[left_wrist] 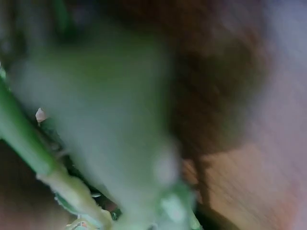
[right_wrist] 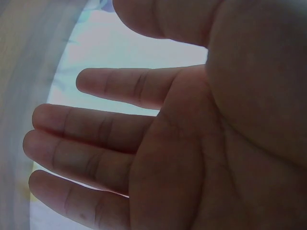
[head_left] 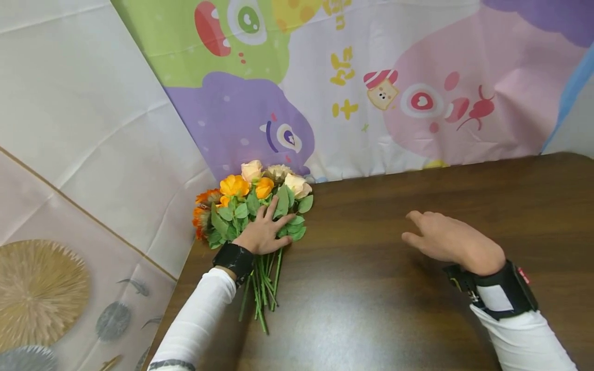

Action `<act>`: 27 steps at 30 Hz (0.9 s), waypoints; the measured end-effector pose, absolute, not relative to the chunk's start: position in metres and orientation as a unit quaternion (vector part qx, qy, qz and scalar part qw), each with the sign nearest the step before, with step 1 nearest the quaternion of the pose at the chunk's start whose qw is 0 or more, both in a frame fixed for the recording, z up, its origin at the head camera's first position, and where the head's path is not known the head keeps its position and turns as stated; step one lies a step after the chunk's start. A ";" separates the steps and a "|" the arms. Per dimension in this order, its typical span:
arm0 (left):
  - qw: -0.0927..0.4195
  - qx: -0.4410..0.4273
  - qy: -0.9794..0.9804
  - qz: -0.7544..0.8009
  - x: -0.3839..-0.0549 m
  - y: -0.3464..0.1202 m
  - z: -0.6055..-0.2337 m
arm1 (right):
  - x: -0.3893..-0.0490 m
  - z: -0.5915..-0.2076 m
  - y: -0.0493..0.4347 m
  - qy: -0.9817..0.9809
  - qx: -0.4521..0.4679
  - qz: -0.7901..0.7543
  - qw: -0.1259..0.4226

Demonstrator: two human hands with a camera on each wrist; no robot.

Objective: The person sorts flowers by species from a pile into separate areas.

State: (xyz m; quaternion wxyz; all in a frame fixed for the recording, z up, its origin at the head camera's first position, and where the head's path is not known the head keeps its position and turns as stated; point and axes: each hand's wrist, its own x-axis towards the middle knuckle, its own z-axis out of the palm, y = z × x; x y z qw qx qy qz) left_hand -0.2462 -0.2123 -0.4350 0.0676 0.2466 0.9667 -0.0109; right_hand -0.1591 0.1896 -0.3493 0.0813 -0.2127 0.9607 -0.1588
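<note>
A bunch of flowers [head_left: 235, 186] with orange, yellow and cream blooms lies at the left of the brown table, its green stems [head_left: 263, 288] pointing toward the person. My left hand [head_left: 263, 232] rests on its leaves with the fingers spread. The left wrist view is filled by a blurred green shape and a sharper stem [left_wrist: 24, 134] close to the lens. Over the right half of the table my right hand [head_left: 447, 238] hovers, holding nothing. Its fingers are extended and the palm [right_wrist: 168, 167] shows in the right wrist view.
The wooden table [head_left: 352, 288] reaches back to a printed cloth [head_left: 343, 139] with cartoon figures. On the left, a pale patterned sheet [head_left: 116, 216] borders the table's edge. Both wrists wear black straps.
</note>
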 end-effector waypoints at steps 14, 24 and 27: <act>0.072 0.240 0.968 -0.005 -0.248 -0.226 -0.430 | -0.159 -0.348 0.194 0.960 -0.214 -0.163 0.079; 0.111 0.225 0.968 -0.012 -0.253 -0.221 -0.414 | -0.160 -0.350 0.196 0.960 -0.213 -0.162 0.079; 0.128 0.221 0.967 -0.007 -0.249 -0.218 -0.401 | -0.161 -0.348 0.196 0.960 -0.218 -0.161 0.075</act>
